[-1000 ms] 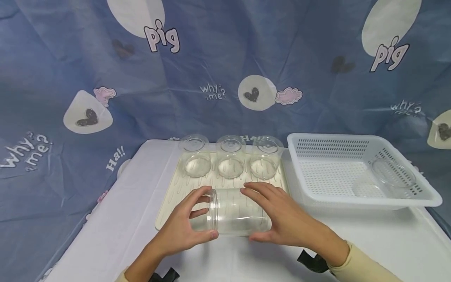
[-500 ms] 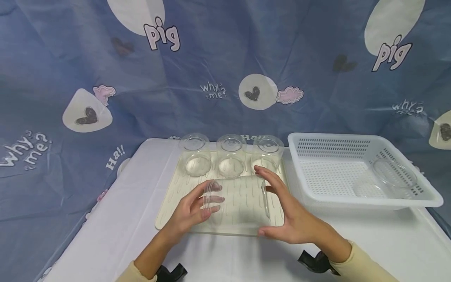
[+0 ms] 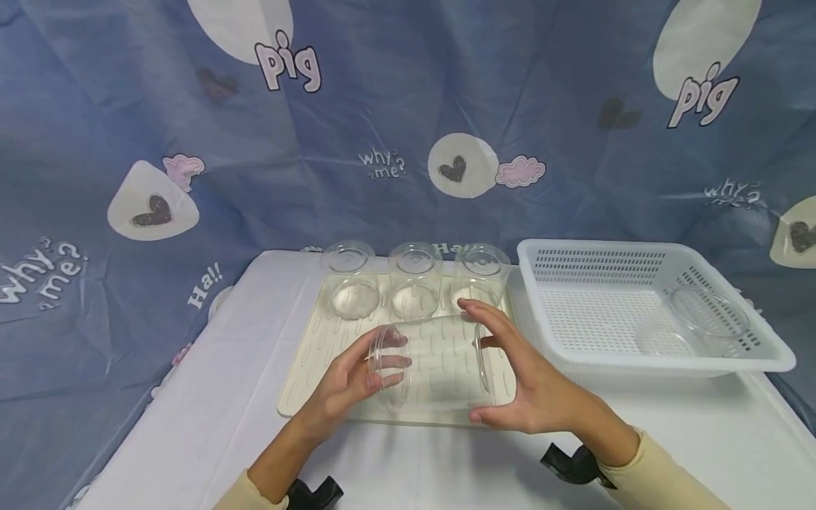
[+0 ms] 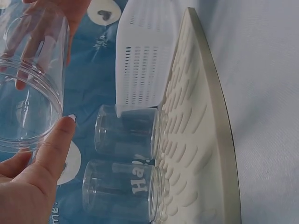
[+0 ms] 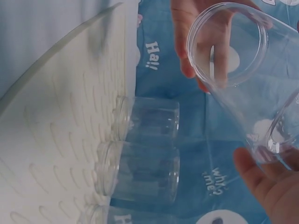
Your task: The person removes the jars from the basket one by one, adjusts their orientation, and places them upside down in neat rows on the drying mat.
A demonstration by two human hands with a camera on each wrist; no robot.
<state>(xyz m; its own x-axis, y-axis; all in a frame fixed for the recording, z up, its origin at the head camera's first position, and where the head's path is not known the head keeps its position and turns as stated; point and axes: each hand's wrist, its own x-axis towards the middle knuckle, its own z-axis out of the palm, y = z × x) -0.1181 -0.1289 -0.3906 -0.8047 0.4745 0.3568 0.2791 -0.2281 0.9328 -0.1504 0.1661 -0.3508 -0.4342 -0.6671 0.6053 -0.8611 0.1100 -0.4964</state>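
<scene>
A large clear jar (image 3: 440, 365) lies sideways in the air above the cream ribbed mat (image 3: 319, 354), its ringed mouth facing left. My right hand (image 3: 532, 386) grips it around the base end, thumb below and fingers above. My left hand (image 3: 341, 389) holds the mouth end; several of its fingers show through the clear wall. In the left wrist view, fingertips (image 4: 65, 126) touch the rim. Behind the jar, three similar clear jars, left (image 3: 350, 280), middle (image 3: 416, 280) and right (image 3: 481, 269), stand mouth down in a row on the mat.
At the right stands a white perforated plastic basket (image 3: 542, 312) with a clear jar (image 3: 707, 312) lying in it. A white cloth (image 3: 191, 425) covers the table. Blue printed fabric (image 3: 357, 85) hangs behind the table.
Over the first half second, the jar rose slightly and tilted, its base end going up. My right fingers moved up and my left fingers shifted at the mouth. Since then, little has changed.
</scene>
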